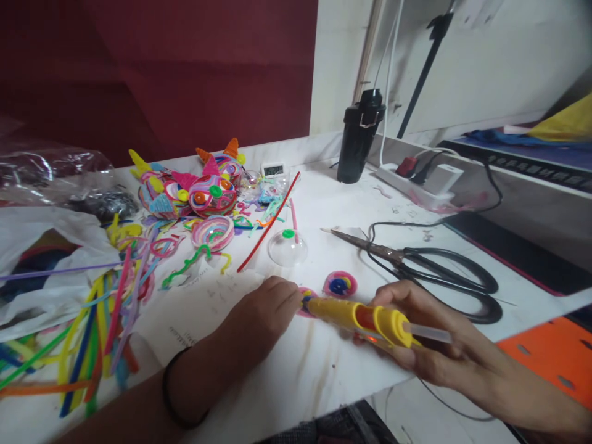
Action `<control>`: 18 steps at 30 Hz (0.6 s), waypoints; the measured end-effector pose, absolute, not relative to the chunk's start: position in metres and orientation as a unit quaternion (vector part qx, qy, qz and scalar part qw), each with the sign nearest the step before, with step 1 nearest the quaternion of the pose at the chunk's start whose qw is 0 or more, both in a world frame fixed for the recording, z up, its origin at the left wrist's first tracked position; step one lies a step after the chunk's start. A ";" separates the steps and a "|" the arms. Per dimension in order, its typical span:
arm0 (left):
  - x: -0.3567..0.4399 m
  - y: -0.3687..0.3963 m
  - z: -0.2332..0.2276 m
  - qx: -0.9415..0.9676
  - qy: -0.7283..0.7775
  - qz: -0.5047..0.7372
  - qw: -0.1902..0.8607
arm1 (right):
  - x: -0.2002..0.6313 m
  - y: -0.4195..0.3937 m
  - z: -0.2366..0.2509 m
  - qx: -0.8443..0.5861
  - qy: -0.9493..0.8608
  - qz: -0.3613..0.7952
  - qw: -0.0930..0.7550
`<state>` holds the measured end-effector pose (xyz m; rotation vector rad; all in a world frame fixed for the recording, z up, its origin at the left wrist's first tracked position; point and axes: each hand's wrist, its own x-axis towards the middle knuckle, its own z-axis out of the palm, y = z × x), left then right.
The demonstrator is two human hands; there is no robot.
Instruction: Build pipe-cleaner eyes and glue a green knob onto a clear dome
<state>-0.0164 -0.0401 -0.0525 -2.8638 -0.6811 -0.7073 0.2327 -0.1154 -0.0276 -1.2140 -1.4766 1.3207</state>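
My right hand (430, 339) is wrapped round a yellow hot glue gun (342, 316), with a clear glue stick (428, 333) poking from its back end and an orange light glowing on its side. The gun's nozzle meets a small coiled pipe-cleaner disc (305, 297) in pink, blue and yellow. At that disc's left edge, my left hand (271, 308) has its fingers closed and pinched on it, partly hiding it. A second coiled disc (340, 283), pink around blue and yellow, lies just beyond the gun. Behind them sits a clear plastic dome (287, 248) with a green spot.
Large black-handled scissors (416, 259) lie at right, near a power strip (416, 185) and black shaker bottle (361, 139). Colourful pipe cleaners (92, 333) spread across the left beside paper (194, 308). Decorated coiled balls (213, 194) stand at the back; a red pipe cleaner (268, 225) lies centrally.
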 end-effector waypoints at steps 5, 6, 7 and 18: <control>-0.017 -0.038 -0.056 -0.944 -0.212 -0.246 0.061 | 0.236 -0.112 -0.027 -0.458 -0.606 0.535 0.370; -0.017 -0.038 -0.056 -0.944 -0.211 -0.245 0.061 | 0.237 -0.112 -0.027 -0.448 -0.619 0.534 0.362; -0.017 -0.038 -0.056 -0.944 -0.209 -0.246 0.062 | 0.238 -0.111 -0.027 -0.441 -0.632 0.531 0.353; -0.014 -0.038 -0.053 -0.941 -0.190 -0.255 0.114 | 0.238 -0.115 -0.027 -0.443 -0.645 0.516 0.349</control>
